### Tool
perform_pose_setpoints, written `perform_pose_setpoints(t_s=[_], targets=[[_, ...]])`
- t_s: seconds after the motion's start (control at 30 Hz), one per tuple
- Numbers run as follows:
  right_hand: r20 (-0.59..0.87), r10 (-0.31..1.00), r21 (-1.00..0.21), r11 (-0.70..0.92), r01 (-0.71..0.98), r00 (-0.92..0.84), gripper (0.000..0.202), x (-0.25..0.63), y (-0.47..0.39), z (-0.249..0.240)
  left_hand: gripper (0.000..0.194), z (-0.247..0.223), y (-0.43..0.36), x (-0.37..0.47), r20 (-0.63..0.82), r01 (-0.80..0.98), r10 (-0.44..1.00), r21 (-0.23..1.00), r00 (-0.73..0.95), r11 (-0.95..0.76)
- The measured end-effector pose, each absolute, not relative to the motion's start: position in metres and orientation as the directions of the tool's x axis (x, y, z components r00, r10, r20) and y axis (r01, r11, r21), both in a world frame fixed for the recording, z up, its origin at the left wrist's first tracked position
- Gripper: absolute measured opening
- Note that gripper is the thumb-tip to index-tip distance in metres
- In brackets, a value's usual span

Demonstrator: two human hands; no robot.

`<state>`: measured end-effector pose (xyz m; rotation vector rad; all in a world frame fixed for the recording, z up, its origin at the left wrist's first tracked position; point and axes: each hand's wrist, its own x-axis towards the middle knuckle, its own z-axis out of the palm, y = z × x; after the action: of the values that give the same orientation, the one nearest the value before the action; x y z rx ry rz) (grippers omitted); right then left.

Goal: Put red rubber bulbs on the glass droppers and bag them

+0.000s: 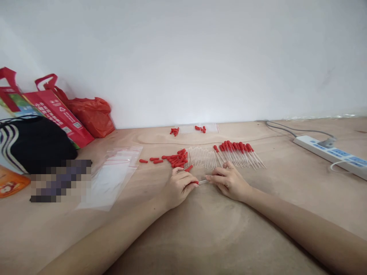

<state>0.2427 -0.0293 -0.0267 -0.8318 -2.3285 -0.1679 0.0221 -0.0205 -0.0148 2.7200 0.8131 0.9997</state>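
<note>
My left hand [181, 186] is closed on a red rubber bulb [195, 182], most of it hidden by the fingers. Between my two hands runs a clear dropper tube [203, 181], its left end at the bulb. My right hand [229, 181] pinches the tube's other end. Just beyond my left hand lies a heap of loose red bulbs [176, 158]. A row of bare clear tubes [200, 157] sits beyond both hands. To its right, several droppers with red bulbs fitted [236, 149] lie side by side.
Clear zip bags [114, 179] lie to the left. Behind them stand a red plastic bag [91, 114], a red carrier bag [60, 114] and a black drawstring bag [37, 145]. At the back is another small bag [212, 127] with red bulbs. A white power strip [329, 152] lies right.
</note>
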Motion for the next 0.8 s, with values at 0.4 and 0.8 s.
perform_pose_setpoints(t_s=[0.4,0.8], targets=[[0.636,0.449,0.072,0.776,0.627,-0.628,0.026,0.233,-0.037,-0.02,0.013,-0.012,-0.025,0.024,0.569,0.423,0.465,0.215,0.678,-0.88],[0.584,0.492,0.011,0.79,0.613,-0.646,0.028,0.224,-0.039,-0.023,0.015,-0.013,-0.025,0.025,0.587,0.418,0.432,0.17,0.685,-0.892]])
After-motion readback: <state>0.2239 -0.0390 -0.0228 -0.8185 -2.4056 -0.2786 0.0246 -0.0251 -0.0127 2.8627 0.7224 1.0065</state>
